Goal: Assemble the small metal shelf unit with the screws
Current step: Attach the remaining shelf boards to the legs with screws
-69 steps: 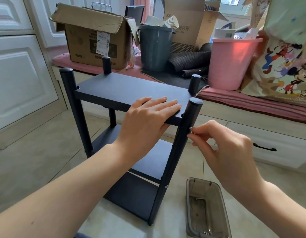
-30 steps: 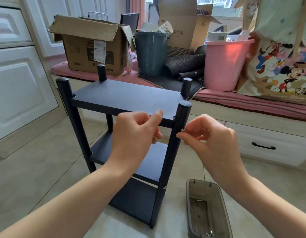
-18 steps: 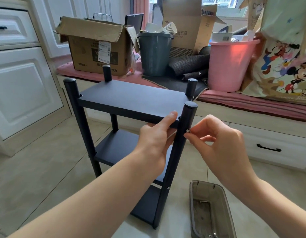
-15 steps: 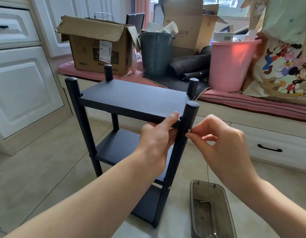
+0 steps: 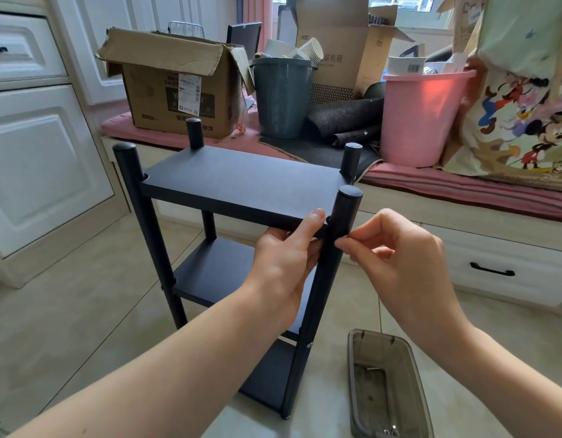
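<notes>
1. The shelf unit (image 5: 241, 197) stands upright on the tiled floor (image 5: 83, 295), directly in front of the person, its four black posts rising past the top shelf (image 5: 241, 181). A screw head (image 5: 310, 344) already shows low on the near right post (image 5: 331, 248).

2. The left hand (image 5: 286, 263), which lay flat on the top shelf a couple of seconds ago, has since dropped to that shelf's front edge: its thumb lies along the edge and its fingers curl underneath, gripping the shelf right beside the near right post.

3. The right hand (image 5: 399, 263) stays at the outer side of that post, at the height of the top shelf, thumb and forefinger pinched together against the post. A small glint sat there a moment ago; now the fingertips hide any screw, so I cannot tell what they hold.

4. My reading: the shelf is now braced at the right height so that a screw can be started by hand through the post, and this top corner joint is the step in hand.

5. A smoky plastic tray (image 5: 387, 390) lies on the floor to the right of the post's foot, with a few small metal parts in it.

6. Behind, a cushioned bench (image 5: 462, 191) carries a cardboard box (image 5: 175, 83), a grey bin (image 5: 282, 96) and a pink bin (image 5: 421, 118).
</notes>
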The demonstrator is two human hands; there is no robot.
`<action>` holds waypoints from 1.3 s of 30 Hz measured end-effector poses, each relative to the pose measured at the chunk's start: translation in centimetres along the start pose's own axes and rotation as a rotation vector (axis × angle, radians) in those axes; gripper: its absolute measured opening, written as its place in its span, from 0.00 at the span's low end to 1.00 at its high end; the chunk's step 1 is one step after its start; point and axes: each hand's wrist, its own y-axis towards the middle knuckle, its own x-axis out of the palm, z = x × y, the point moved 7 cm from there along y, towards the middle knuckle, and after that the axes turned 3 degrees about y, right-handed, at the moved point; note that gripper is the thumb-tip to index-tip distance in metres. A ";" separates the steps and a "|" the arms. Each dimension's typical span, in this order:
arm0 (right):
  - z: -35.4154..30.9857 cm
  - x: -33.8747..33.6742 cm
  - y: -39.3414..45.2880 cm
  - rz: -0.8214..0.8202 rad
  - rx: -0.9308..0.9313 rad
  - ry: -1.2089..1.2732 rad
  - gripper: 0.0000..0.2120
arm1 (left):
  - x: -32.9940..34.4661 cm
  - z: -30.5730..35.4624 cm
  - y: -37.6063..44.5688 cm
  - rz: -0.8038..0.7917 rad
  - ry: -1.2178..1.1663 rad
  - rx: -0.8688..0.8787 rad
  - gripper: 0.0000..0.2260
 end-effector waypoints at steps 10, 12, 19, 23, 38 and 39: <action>1.8 0.2 0.8 -0.073 0.211 0.275 0.10 | 0.1 0.0 0.2 -0.035 -0.006 -0.020 0.09; 1.7 0.3 0.8 -0.077 0.203 0.282 0.09 | 0.1 0.0 0.2 -0.039 -0.007 -0.019 0.09; 1.0 0.0 0.6 -0.070 0.128 0.187 0.09 | -0.1 0.1 -0.2 0.005 0.084 -0.009 0.13; 1.2 0.0 0.6 -0.072 0.133 0.203 0.10 | -0.4 0.0 -0.1 0.068 0.144 -0.008 0.13; 0.9 0.0 0.9 -0.047 0.057 0.086 0.12 | -0.4 0.8 -0.4 -0.021 0.159 -0.012 0.15; 0.8 0.0 0.9 -0.047 0.056 0.083 0.11 | -0.4 0.9 -0.4 -0.033 0.162 -0.013 0.15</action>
